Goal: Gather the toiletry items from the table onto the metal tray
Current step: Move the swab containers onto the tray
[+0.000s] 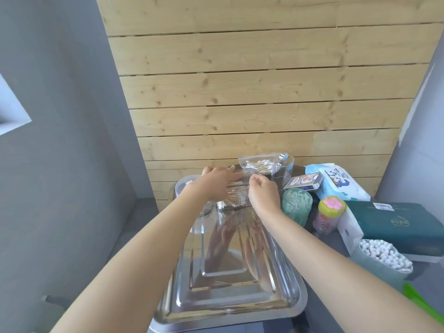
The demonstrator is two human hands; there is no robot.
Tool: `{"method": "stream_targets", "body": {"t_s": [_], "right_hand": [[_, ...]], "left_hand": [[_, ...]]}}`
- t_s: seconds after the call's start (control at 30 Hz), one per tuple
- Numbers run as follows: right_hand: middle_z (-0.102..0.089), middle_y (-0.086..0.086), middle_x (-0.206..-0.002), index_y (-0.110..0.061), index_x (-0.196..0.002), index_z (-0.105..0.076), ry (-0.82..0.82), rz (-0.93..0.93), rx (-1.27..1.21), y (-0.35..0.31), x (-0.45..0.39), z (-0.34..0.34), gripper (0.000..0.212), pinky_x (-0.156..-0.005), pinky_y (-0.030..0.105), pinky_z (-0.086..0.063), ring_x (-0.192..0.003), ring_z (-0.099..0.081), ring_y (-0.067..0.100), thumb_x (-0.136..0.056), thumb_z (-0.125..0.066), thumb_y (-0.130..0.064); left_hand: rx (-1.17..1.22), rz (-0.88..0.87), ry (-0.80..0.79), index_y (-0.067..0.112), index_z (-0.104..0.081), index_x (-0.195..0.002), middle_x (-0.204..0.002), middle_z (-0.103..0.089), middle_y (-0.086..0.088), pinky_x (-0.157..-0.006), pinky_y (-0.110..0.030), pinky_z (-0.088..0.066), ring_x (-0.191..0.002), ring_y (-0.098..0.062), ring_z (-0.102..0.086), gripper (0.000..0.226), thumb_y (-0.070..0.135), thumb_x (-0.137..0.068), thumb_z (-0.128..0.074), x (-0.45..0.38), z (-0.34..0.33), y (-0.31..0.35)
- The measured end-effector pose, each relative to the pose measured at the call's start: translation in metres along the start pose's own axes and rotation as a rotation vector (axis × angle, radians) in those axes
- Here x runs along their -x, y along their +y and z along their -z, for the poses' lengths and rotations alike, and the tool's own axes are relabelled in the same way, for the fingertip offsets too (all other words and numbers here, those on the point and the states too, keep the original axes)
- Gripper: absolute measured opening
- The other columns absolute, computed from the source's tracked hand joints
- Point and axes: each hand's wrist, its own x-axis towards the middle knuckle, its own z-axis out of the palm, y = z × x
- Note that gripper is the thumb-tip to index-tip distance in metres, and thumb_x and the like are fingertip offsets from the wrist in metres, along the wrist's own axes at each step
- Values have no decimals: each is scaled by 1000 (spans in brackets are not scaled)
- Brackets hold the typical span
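A shiny metal tray (240, 299) fills the middle of the dark table. At its far end lies a clear packet of wooden cotton swabs (234, 200). My left hand (216, 182) rests flat over that packet, fingers spread. My right hand (263, 192) is curled at the packet's right edge, fingertips pinching clear plastic. Behind them lies a second clear bag of cotton swabs (260, 164). To the right stand a green jar of swabs (296, 204), a pink and yellow container (329, 216) and a tub of white cotton balls (384, 257).
A wet-wipes pack (341, 181), a small blue and red box (304, 182) and a dark green box (398, 224) crowd the table's right side. A clear cup (283, 170) stands at the back. A wooden slat wall rises behind; grey walls stand left and right.
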Motion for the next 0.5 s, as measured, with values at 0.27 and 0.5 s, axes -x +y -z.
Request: {"method": "stream_targets", "body": {"t_s": [0.27, 0.5], "right_hand": [[-37, 9, -146, -20, -144, -39, -46, 55, -23, 0, 0, -8, 50, -91, 38, -45, -99, -56, 23, -96, -33, -34], [-32, 8, -150, -26, -146, -32, -99, 72, -5, 3, 9, -5, 51, -103, 44, -42, -121, -54, 26, -96, -32, -33]], "left_hand": [[104, 53, 118, 38, -16, -149, -162, -12, -2, -119, -38, -18, -149, -19, -10, 81, -9, -89, -42, -10, -13, -9], [100, 82, 160, 36, -7, -151, -163, 1, -5, -119, -35, -6, -150, -20, 4, 85, -8, -87, -42, -3, -29, -1]]}}
